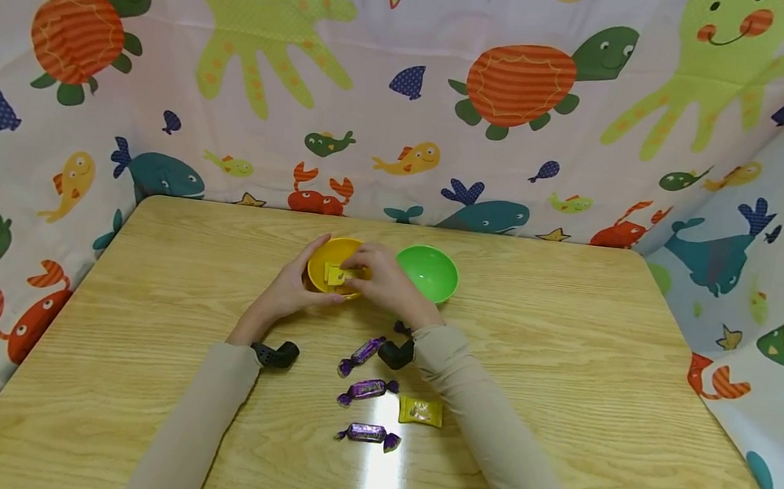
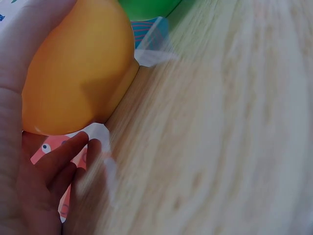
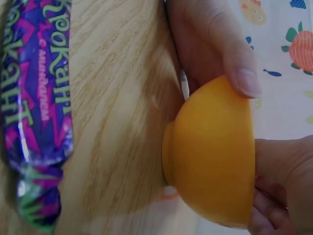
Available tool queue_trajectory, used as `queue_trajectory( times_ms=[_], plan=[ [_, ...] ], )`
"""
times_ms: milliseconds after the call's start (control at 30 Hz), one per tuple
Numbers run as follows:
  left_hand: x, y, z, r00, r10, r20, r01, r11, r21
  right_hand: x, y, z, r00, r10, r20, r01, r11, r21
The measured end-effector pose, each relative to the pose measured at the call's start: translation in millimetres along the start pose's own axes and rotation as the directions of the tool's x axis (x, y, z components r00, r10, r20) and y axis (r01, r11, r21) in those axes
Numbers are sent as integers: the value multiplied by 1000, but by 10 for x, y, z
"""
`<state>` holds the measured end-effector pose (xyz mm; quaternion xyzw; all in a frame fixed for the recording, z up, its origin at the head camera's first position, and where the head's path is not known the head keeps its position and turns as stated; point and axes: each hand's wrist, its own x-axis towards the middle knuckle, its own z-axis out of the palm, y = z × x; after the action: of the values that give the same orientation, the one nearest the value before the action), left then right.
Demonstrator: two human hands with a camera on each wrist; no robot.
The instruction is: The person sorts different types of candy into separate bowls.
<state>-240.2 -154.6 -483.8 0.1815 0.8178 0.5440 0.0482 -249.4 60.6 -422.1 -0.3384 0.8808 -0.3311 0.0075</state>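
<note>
My left hand [image 1: 286, 285] holds the yellow bowl [image 2: 80, 68] from its left side, with the thumb along the near rim and the fingers round the far side. Several yellow-wrapped candies [image 1: 334, 273] show inside that bowl. Over its right rim, my right hand [image 1: 385, 279] reaches in and pinches one yellow-wrapped candy between thumb and fingers. The right wrist view shows the yellow bowl [image 3: 215, 152] from the side, hiding those fingertips. Just right of my right hand stands a green bowl [image 1: 429, 276].
Several purple-wrapped twist candies [image 1: 368, 389] lie on the wooden table [image 1: 566, 348] in front of the bowls, one partly hidden by my right wrist. A yellow-wrapped candy [image 1: 421, 412] lies beside them. A sea-animal curtain [image 1: 377, 109] hangs behind the table.
</note>
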Motion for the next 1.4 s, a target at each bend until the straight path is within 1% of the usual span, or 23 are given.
queue_trajectory(
  times_ms=[233,467,667,800,967,1200,1267,1367,1400],
  plan=[
    [-9,-6,2,1000,-2,2,2,1000,3,68,-28,6,996,29,81,-25,998,-55],
    [-6,-10,-2,1000,2,7,-2,1000,7,110,-77,-30,990,14,140,-5,998,-61],
    [-2,-5,0,1000,3,11,-3,1000,2,112,-83,-29,988,-2,151,15,996,-87],
    [-1,-12,-1,1000,-3,7,3,1000,6,111,-99,-27,988,3,152,12,995,-101],
    [-8,-13,-6,1000,-11,1,11,1000,7,111,-110,-20,988,11,151,3,995,-95],
    [-13,2,-11,1000,-10,0,10,1000,8,96,-94,-35,990,-9,139,20,997,-78],
    [-12,2,-12,1000,-9,-3,9,1000,7,91,-96,-53,990,-4,142,12,998,-59],
    [-10,6,-12,1000,-3,0,3,1000,8,83,-115,-103,988,34,153,-31,999,-23],
    [-22,58,-16,1000,-10,4,10,1000,5,83,-123,-124,986,50,157,-49,999,-12]
  ],
)
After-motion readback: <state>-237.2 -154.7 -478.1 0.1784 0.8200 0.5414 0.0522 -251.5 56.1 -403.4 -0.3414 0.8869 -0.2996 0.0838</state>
